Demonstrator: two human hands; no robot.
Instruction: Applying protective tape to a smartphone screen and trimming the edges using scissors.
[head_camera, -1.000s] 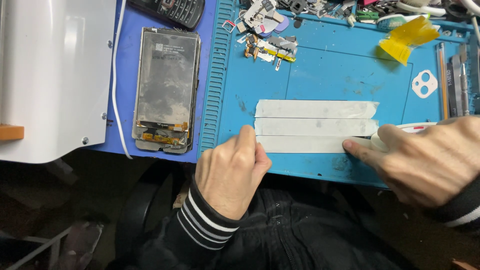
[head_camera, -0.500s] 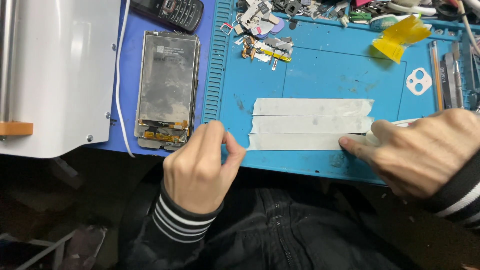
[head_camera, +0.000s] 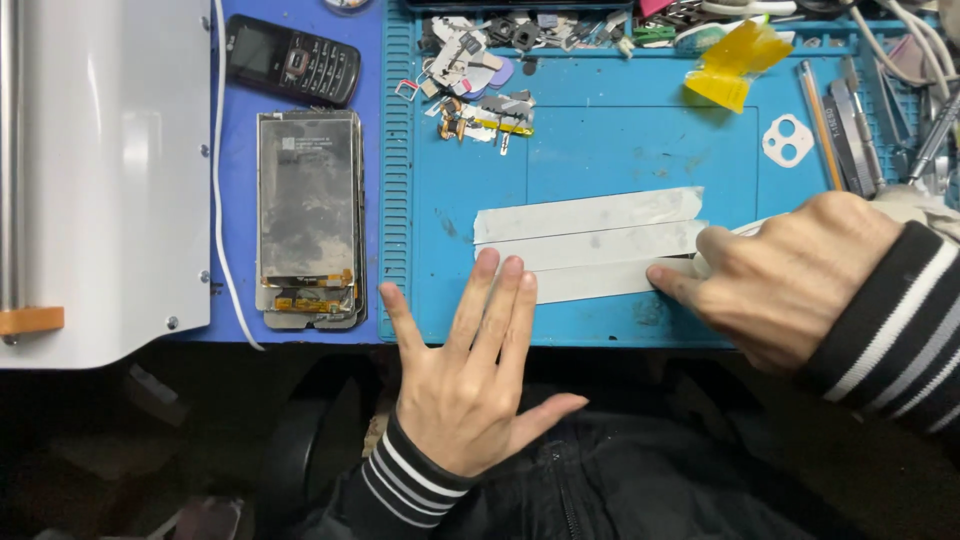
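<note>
Three pale grey tape strips (head_camera: 590, 243) lie side by side on a blue work mat (head_camera: 610, 150). My left hand (head_camera: 470, 375) is spread flat at the mat's near edge, its fingertips resting on the left end of the nearest strip. My right hand (head_camera: 790, 280) is curled at the strips' right end, fingers pressing on the nearest strip; a white tape roll (head_camera: 905, 205) shows partly behind its knuckles. Whether that hand grips the roll is hidden.
A stack of phone screen panels (head_camera: 305, 220) and a black keypad phone (head_camera: 292, 70) lie left of the mat. A white machine (head_camera: 100, 170) fills the far left. Small parts (head_camera: 480, 100), yellow film (head_camera: 735, 70), a white camera frame (head_camera: 788, 140) and tools (head_camera: 850, 120) sit along the mat's back and right.
My left hand has opened from a loose curl into a flat spread and slid onto the mat's near edge. The right hand has stayed at the strips' right end.
</note>
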